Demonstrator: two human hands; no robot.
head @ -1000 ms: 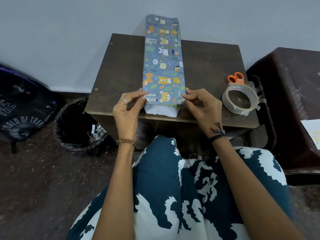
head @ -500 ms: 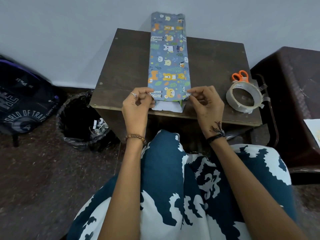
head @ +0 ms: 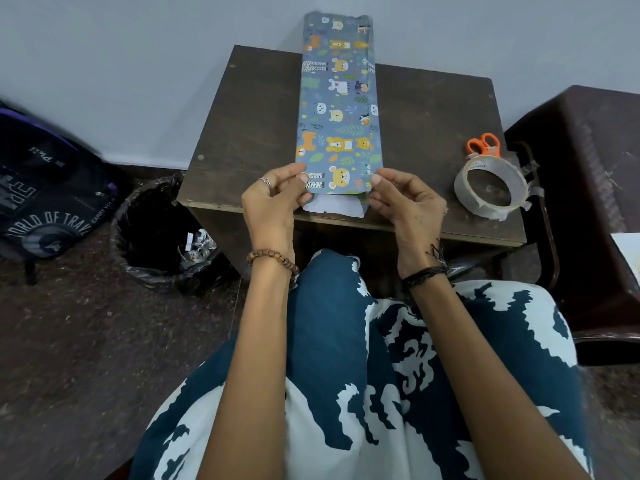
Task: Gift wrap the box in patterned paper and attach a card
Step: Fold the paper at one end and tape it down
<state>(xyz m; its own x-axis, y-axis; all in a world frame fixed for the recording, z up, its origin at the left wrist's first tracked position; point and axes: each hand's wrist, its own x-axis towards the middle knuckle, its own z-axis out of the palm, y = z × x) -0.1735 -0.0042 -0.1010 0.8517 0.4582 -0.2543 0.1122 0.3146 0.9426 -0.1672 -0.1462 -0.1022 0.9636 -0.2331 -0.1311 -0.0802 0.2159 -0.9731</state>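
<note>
Blue patterned paper point(head: 337, 109) with cartoon animals is wrapped as a long tube around the box and lies lengthwise on the dark wooden table point(head: 433, 126), its far end against the wall. The near end stands open and shows the paper's white inside point(head: 334, 205); the box itself is hidden. My left hand point(head: 273, 199) pinches the left near corner of the paper. My right hand point(head: 403, 199) pinches the right near corner.
A roll of clear tape point(head: 491, 187) lies on the table's right side with orange-handled scissors point(head: 484, 145) behind it. A bin with a black liner point(head: 162, 237) stands left of the table, a dark backpack point(head: 45, 199) farther left. A brown plastic chair point(head: 588, 188) holds a white sheet point(head: 628, 249).
The view shifted, so the table and the wrapped paper sit higher and more to the right in frame. Both hands kept their hold on the paper's near corners.
</note>
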